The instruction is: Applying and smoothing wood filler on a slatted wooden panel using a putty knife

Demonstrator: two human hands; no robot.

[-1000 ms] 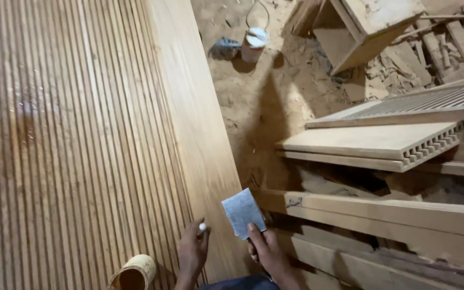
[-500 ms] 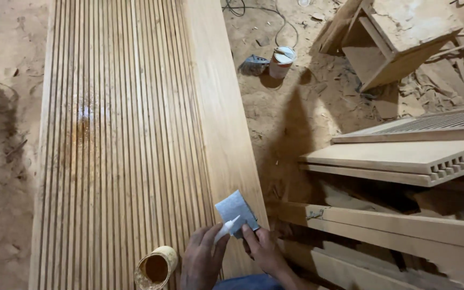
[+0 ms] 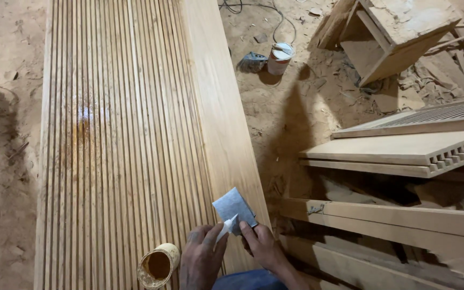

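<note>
Both my hands hold a grey sheet of sandpaper (image 3: 234, 207) above the near end of a long grooved wooden panel (image 3: 124, 123). My left hand (image 3: 202, 260) pinches its folded lower corner. My right hand (image 3: 263, 247) grips its lower right edge. An open tin can (image 3: 158, 265) with brown liquid inside stands on the panel just left of my left hand. A wet, shiny brown patch (image 3: 82, 126) shows on the grooves farther up the panel.
Sawdust covers the floor (image 3: 291, 113). A small white can (image 3: 280, 58) and a dark tool (image 3: 252, 62) with a cable lie beyond the panel. Stacked slotted boards (image 3: 404, 153) and planks lie on the right, and an overturned wooden stool (image 3: 393, 32) stands at top right.
The view has shifted left, showing more of the panel. My left hand has come onto the sandpaper, folding its lower corner, and both hands now hold it.
</note>
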